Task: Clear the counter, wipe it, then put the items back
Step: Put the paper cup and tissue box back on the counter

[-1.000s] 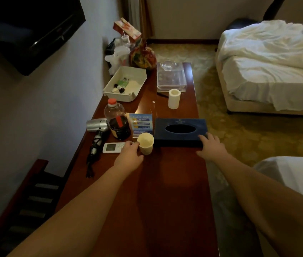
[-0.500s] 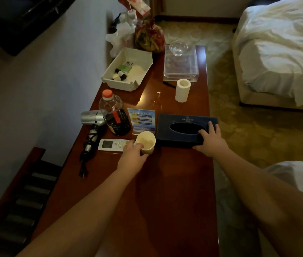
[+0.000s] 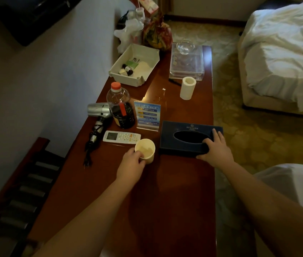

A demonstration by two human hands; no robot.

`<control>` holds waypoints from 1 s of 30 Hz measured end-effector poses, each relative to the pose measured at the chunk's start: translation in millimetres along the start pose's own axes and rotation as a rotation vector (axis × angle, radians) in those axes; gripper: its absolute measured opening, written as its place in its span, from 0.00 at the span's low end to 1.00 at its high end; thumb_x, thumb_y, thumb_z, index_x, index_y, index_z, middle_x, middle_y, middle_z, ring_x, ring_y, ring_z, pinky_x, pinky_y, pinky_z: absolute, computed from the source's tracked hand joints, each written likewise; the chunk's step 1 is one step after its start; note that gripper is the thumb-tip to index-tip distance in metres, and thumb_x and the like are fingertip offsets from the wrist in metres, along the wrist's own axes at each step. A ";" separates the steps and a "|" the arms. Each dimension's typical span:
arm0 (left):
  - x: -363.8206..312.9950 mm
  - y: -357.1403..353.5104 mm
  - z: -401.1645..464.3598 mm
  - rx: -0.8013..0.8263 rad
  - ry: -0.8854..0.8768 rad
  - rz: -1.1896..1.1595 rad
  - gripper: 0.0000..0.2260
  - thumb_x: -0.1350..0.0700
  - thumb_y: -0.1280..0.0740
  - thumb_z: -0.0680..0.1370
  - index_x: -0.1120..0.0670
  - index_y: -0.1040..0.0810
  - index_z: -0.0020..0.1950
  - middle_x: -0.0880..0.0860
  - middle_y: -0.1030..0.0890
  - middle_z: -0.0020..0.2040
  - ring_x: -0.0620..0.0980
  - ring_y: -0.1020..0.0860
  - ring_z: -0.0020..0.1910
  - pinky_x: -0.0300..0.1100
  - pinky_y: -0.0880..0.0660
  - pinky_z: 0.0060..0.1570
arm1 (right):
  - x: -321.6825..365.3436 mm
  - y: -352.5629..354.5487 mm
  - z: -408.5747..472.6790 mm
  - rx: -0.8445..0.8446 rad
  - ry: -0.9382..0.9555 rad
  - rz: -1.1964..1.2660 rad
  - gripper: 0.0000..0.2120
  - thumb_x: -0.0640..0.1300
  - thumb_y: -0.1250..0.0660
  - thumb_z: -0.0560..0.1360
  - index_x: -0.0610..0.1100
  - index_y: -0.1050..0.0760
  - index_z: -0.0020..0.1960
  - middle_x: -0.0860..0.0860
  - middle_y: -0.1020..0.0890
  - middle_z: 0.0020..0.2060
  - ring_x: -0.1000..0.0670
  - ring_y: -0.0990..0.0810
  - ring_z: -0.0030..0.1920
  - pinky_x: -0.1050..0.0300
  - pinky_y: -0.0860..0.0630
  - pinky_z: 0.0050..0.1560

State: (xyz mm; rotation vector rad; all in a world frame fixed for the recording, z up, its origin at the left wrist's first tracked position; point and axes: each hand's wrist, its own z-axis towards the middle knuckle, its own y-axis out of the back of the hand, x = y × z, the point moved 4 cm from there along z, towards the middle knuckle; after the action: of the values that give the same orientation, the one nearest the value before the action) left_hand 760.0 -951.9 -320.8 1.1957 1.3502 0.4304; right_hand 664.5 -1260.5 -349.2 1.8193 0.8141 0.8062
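L hand (image 3: 131,161): fingers curled round paper cup (image 3: 145,150), near counter (image 3: 165,201) centre.
R hand (image 3: 214,148): grips near end of dark tissue box (image 3: 187,139), thumb on front face, fingers on top.
Cup: light, thin wall, prob crushes; take low, gently.
Box: stiff, light (contents not visible); lift by ends.
Count: 1 cup, 1 box, 1 remote (image 3: 121,137), 1 bottle (image 3: 121,108), 1 hairdryer (image 3: 98,113), 1 paper roll (image 3: 187,88).

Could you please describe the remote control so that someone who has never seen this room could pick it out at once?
Find the long reddish wooden counter along the wall. Near its wall side, the remote control lies flat between the hair dryer and the paper cup held by the left hand. It is the only slim white slab there, with a small grey screen and rows of buttons.
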 end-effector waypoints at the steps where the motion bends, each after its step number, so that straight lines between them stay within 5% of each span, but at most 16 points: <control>1: 4.0 1.3 -9.4 -0.007 0.007 -0.016 0.08 0.54 0.33 0.78 0.51 0.23 0.56 0.48 0.28 0.62 0.45 0.30 0.57 0.39 0.27 0.48 | 0.5 -3.1 -9.7 -0.004 0.006 -0.005 0.31 0.63 0.27 0.66 0.55 0.33 0.64 0.50 0.58 0.77 0.45 0.60 0.76 0.37 0.35 0.67; 16: 93.4 29.0 -144.2 -0.116 0.169 -0.153 0.05 0.52 0.32 0.78 0.49 0.23 0.52 0.47 0.28 0.65 0.47 0.28 0.60 0.38 0.27 0.48 | 50.8 -43.2 -134.2 -0.047 0.069 0.051 0.28 0.60 0.25 0.65 0.54 0.30 0.61 0.49 0.55 0.77 0.47 0.58 0.76 0.35 0.44 0.70; 21: 121.0 53.8 -196.7 -0.229 0.221 -0.157 0.07 0.50 0.32 0.77 0.49 0.22 0.53 0.46 0.28 0.64 0.42 0.31 0.57 0.34 0.33 0.44 | 87.2 -35.9 -169.1 -0.053 0.200 0.031 0.28 0.60 0.26 0.66 0.54 0.30 0.62 0.49 0.55 0.77 0.48 0.58 0.76 0.34 0.45 0.70; 26: 152.3 75.5 -269.3 -0.310 0.323 -0.212 0.06 0.50 0.32 0.77 0.49 0.22 0.53 0.48 0.28 0.65 0.47 0.28 0.59 0.39 0.26 0.51 | 145.2 -34.1 -205.9 -0.021 0.369 -0.027 0.27 0.60 0.26 0.67 0.53 0.30 0.62 0.48 0.55 0.78 0.47 0.58 0.77 0.33 0.45 0.69; 30: 179.8 94.0 -344.2 -0.406 0.405 -0.291 0.03 0.51 0.31 0.77 0.47 0.23 0.50 0.46 0.27 0.61 0.45 0.26 0.54 0.31 0.31 0.40 | 199.9 -47.5 -251.3 0.019 0.522 -0.053 0.27 0.60 0.26 0.66 0.54 0.30 0.61 0.49 0.56 0.77 0.47 0.58 0.76 0.34 0.45 0.69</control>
State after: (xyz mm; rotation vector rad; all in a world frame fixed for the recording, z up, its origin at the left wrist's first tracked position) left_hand 534.3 -627.6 -261.0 0.5818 1.6546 0.7221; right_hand 565.0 -960.4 -275.6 1.6114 1.1953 1.2668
